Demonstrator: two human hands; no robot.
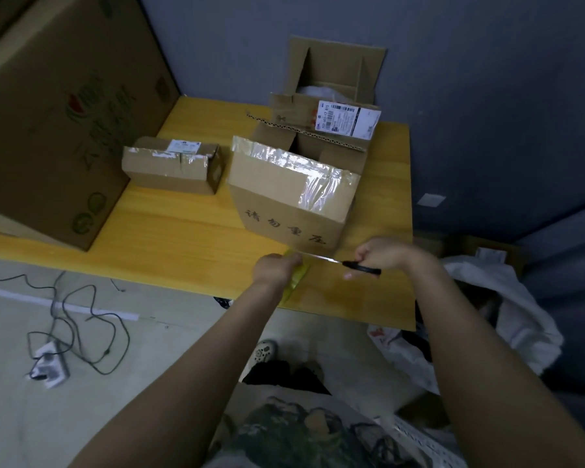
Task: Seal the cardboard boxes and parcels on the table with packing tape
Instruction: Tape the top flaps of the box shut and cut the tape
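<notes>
both hands are out over the near edge of the table [183,231], right in front of the middle box [291,194]. left hand [276,268] has its fingers curled round a yellow tape roll [299,276], most of the roll hidden under the hand. right hand [382,253] is fisted round a thin black tool [363,267], cutter or pen, can't tell which. a shiny tape strip [318,257] runs taut between the two hands, just beside the bottom corner of the middle box; can't tell if it touches the box.

the middle box is closed, with clear tape along its top edges and black handwriting on the front. the small box [173,165] sits well to its left, taped up with a label on top. right behind the middle one there's an open box [318,130], flaps up, shipping label on one flap. a big box [58,113] with printing fills the left end of the table. on the floor: a power strip [48,364] with tangled cords on the left, a white bag [504,298] on the right.
</notes>
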